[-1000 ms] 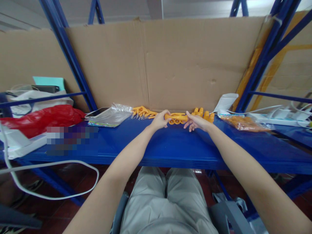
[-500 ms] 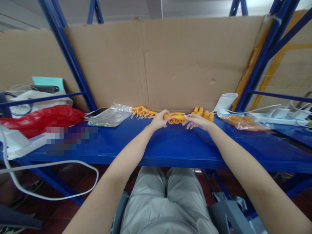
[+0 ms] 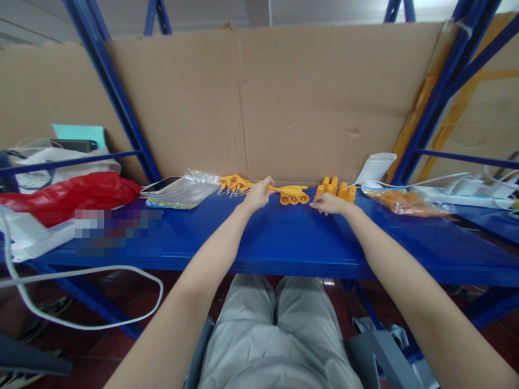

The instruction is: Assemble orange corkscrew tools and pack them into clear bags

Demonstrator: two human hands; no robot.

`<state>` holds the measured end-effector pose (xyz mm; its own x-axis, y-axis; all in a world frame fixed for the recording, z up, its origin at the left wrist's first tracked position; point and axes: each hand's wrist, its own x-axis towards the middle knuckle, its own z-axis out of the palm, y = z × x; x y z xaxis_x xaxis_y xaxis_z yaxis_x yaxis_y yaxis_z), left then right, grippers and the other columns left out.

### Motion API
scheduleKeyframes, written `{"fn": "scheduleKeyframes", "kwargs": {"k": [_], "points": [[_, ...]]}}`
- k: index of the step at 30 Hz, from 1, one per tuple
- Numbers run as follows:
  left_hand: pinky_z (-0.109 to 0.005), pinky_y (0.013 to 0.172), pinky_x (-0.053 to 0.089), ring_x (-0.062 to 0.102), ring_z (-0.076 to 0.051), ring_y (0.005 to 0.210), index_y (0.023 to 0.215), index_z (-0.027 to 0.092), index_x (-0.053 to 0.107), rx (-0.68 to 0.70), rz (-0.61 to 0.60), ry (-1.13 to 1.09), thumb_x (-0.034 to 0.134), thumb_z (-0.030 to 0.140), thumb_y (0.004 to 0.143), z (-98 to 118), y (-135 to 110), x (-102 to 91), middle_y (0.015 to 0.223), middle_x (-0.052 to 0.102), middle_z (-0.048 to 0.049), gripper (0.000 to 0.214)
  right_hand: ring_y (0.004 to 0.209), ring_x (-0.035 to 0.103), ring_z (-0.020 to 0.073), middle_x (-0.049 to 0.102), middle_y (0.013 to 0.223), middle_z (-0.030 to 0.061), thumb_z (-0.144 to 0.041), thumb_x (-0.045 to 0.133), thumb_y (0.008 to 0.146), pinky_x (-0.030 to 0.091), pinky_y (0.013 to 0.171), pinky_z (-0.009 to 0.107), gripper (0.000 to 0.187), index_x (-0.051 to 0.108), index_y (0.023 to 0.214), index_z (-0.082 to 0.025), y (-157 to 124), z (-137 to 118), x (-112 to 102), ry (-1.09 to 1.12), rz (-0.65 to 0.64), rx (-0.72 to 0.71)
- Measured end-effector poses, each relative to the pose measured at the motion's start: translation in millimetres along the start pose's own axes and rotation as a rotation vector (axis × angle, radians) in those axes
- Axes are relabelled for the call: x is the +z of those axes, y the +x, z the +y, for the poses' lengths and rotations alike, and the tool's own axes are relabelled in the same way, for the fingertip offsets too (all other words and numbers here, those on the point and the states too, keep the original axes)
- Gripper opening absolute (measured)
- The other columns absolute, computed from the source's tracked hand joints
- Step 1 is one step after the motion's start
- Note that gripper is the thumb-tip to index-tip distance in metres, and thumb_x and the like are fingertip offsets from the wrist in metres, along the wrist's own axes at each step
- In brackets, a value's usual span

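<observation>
Orange plastic piece [image 3: 294, 194] lies between left hand [image 3: 257, 195] and right hand [image 3: 330, 203].

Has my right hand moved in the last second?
Yes: the right hand has come off the orange toy, drawing back rightward to just below the orange blocks.

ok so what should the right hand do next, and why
Probably reach the right hand forward to the small orange parts just behind it. It rests on the blue shelf close to them, while the left hand pinches one end of the orange three-ringed piece.
</observation>
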<state>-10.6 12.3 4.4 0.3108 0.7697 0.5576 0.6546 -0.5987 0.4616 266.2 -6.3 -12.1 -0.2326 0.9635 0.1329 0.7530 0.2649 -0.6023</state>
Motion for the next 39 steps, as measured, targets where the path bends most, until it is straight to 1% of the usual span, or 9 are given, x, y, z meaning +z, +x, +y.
{"fn": "scheduleKeyframes", "kwargs": {"k": [2,4,10,15,21,26,30,33,39], "points": [[-0.034,0.086,0.053,0.067,-0.021,0.09,0.091,0.021,0.06,0.029,0.038,0.1,0.06,0.007,0.078,-9.5,2.4,-4.3,0.083,0.066,-0.0032,0.019,0.042,0.049,0.0106,0.056,0.049,0.003,-0.051,0.074,0.075,0.037,0.043,0.023,0.04,0.059,0.058,-0.018,-1.0,-2.2,0.2,-0.009,0.0,0.0],[-0.035,0.091,0.051,0.065,-0.023,0.097,0.091,0.021,0.062,0.011,0.043,0.15,0.058,0.005,0.077,-19.5,3.2,-6.7,0.091,0.067,-0.0058,0.022,0.041,0.048,0.0101,0.055,0.047,0.0022,-0.052,0.074,0.074,0.036,0.042,0.022,0.041,0.058,0.057,-0.018,-1.7,-3.3,0.3,-0.001,-0.001,-0.006],[-0.035,0.093,0.05,0.064,-0.023,0.1,0.088,0.02,0.064,-0.064,-0.028,0.187,0.052,-0.001,0.073,-41.7,2.8,-2.7,0.094,0.069,-0.0074,0.029,0.038,0.046,0.0089,0.054,0.046,0.0018,-0.053,0.076,0.072,0.035,0.04,0.022,0.043,0.057,0.055,-0.019,-2.3,-2.3,0.5,0.004,0.007,-0.011],[-0.038,0.098,0.05,0.063,-0.022,0.1,0.08,0.02,0.066,-0.032,-0.029,0.155,0.05,-0.003,0.069,-46.8,4.6,7.0,0.094,0.067,-0.0058,0.03,0.039,0.046,0.0089,0.054,0.047,0.0019,-0.046,0.077,0.074,0.036,0.04,0.022,0.039,0.057,0.056,-0.018,-3.0,-3.2,0.5,0.03,0.004,-0.039],[-0.037,0.101,0.047,0.06,-0.023,0.104,0.075,0.018,0.068,0.005,-0.005,0.188,0.052,0.0,0.072,-39.8,1.7,12.0,0.103,0.063,-0.0089,0.024,0.04,0.048,0.0099,0.056,0.048,0.0029,-0.046,0.073,0.077,0.037,0.04,0.023,0.037,0.058,0.057,-0.019,-5.4,-7.3,0.0,-0.017,0.008,-0.017],[-0.037,0.096,0.045,0.057,-0.025,0.107,0.09,0.016,0.07,0.072,-0.083,0.462,0.047,0.005,0.084,-25.9,7.8,3.5,0.109,0.062,-0.0113,0.026,0.046,0.051,0.0124,0.058,0.054,0.0047,-0.054,0.072,0.076,0.042,0.047,0.026,0.04,0.061,0.063,-0.018,-5.4,-8.2,0.1,-0.047,0.004,-0.023],[-0.036,0.094,0.043,0.056,-0.025,0.113,0.101,0.017,0.071,0.174,-0.192,0.697,0.043,0.009,0.091,-13.1,22.2,0.0,0.115,0.061,-0.0125,0.031,0.054,0.056,0.0155,0.065,0.065,0.0091,-0.045,0.063,0.087,0.047,0.056,0.03,0.031,0.066,0.077,-0.015,-10.8,-19.2,-0.2,-0.177,-0.021,0.084],[-0.034,0.091,0.043,0.057,-0.023,0.113,0.106,0.018,0.07,0.247,-0.256,0.784,0.04,0.011,0.094,-6.0,34.6,5.4,0.115,0.061,-0.0122,0.033,0.058,0.058,0.0161,0.067,0.072,0.0104,-0.037,0.058,0.092,0.047,0.059,0.029,0.027,0.068,0.086,-0.013,-15.3,-28.2,0.0,-0.238,-0.035,0.114],[-0.032,0.092,0.043,0.059,-0.023,0.114,0.107,0.017,0.07,0.346,-0.325,0.852,0.045,0.016,0.096,-2.8,53.3,27.1,0.118,0.062,-0.0128,0.028,0.057,0.057,0.0144,0.066,0.072,0.0074,-0.027,0.053,0.094,0.046,0.059,0.026,0.022,0.068,0.097,-0.012,-18.4,-36.7,1.0,-0.298,-0.033,0.16]]}}
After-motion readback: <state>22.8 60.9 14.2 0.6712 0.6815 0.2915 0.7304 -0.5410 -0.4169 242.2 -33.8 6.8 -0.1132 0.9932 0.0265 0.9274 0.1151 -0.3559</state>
